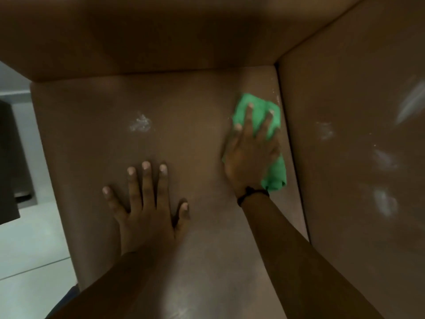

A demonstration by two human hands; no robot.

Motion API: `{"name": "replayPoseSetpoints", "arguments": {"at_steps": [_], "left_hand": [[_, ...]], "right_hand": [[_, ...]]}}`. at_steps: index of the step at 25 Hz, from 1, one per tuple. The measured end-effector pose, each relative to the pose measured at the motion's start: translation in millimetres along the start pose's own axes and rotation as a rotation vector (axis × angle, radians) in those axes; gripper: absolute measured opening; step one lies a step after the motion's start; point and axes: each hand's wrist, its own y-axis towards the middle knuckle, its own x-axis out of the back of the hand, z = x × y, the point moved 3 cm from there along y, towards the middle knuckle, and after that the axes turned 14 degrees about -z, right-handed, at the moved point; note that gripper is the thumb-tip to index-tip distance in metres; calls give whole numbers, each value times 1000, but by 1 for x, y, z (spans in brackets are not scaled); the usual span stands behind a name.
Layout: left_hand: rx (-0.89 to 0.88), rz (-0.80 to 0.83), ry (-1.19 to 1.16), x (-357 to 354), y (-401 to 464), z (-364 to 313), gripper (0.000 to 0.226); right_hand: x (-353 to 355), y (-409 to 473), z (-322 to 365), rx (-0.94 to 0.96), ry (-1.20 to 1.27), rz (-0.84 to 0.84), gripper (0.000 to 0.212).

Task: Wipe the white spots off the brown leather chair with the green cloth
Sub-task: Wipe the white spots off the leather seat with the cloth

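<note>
Pressing the soft, light, crumpled green cloth (271,143) flat under the spread right hand (250,153) by the brown leather chair (184,125) seat's right seam, left hand (145,203) splayed bare, bracing; palm pressure likely prevents bunching.

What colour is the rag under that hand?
Bright green. The cloth lies under the right hand on the seat, plain in the head view.

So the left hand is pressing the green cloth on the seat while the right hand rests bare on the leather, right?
Sides are swapped. In the head view the right hand presses the green cloth on the seat; the left hand rests bare.
</note>
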Motion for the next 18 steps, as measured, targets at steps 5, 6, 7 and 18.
{"name": "replayPoseSetpoints", "arguments": {"at_steps": [5, 6, 7, 18], "left_hand": [[21, 1, -67, 14, 3, -4, 97], [30, 0, -86, 17, 5, -3, 99], [49, -11, -109, 20, 9, 2, 102], [232, -76, -116, 27, 34, 45, 110]], "right_hand": [[13, -35, -4, 255, -7, 68, 59], [16, -28, -16, 110, 0, 83, 60], [17, -17, -19, -60, 16, 82, 60], [12, -52, 85, 18, 175, 127, 59]]}}
